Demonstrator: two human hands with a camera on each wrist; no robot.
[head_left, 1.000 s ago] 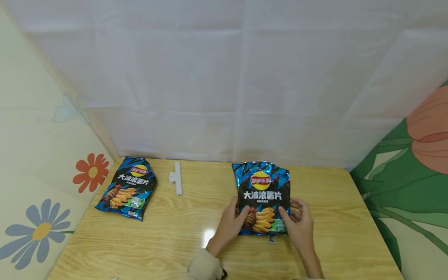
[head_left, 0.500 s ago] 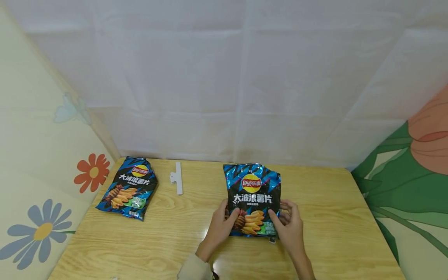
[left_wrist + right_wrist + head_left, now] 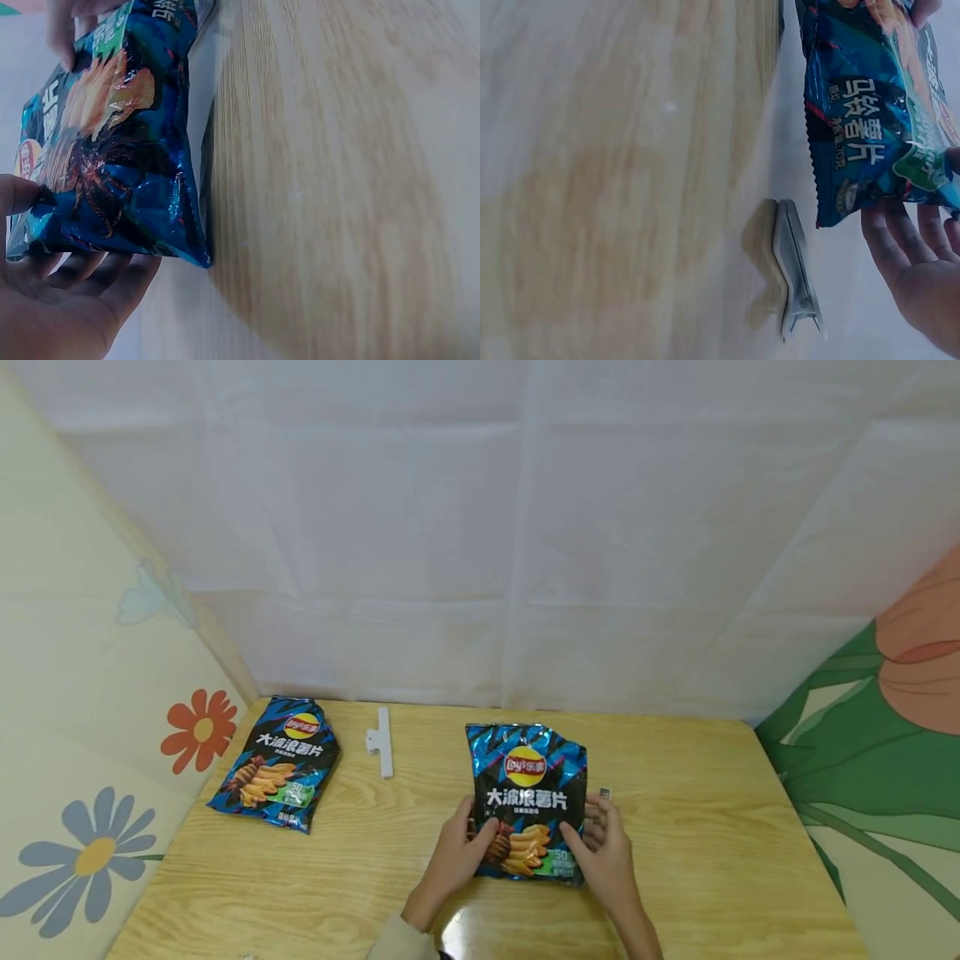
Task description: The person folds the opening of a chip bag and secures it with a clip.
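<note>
In the head view, we see the bare left grip and bare right grip clamped on the glossy blue-and-black foil chip bag, at its eight and four o'clock, over the pale wood-grain table. Its top slants off at one o'clock; if that is a tear, tipping could spill the contents, and hard squeezing could crush them. From the left wrist, the printed foil looks puffed and creased. From the right wrist, its serrated edge shows; the silvery metal clip at seven o'clock could be knocked by a low sweep.
</note>
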